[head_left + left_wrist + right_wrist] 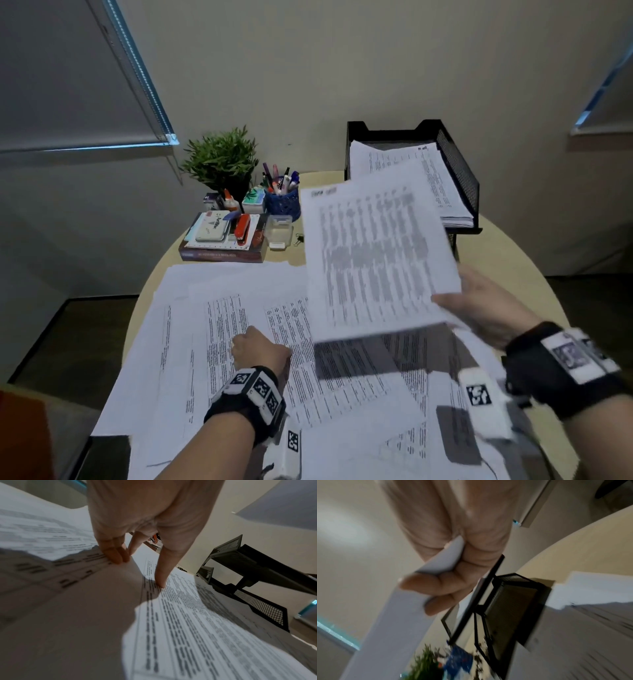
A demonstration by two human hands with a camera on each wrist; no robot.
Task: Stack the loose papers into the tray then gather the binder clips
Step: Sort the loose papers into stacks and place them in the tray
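Papers [260, 346] are lying spread and overlapping across the near half of the round table [507, 246]; more are sitting stacked in the black mesh tray [459, 164] at the far right, overhanging its front edge. Right hand [486, 308] is gripping one printed sheet [373, 260] by its near right corner, thumb on top and fingers curled beneath, holding it tilted in the air between the loose pile and the tray. Left hand [262, 349] is pressing down on the loose papers; the left wrist view is showing the thumb [162, 572] and fingertips [118, 555] drawn together on a sheet, buckling it into a ridge. One binder clip [299, 239] is lying on the table just beside a clear plastic box [278, 230]; the box's contents are not discernible. Blue mesh pen cup [283, 202] is holding pens and markers. Print on all sheets is too blurred to read.
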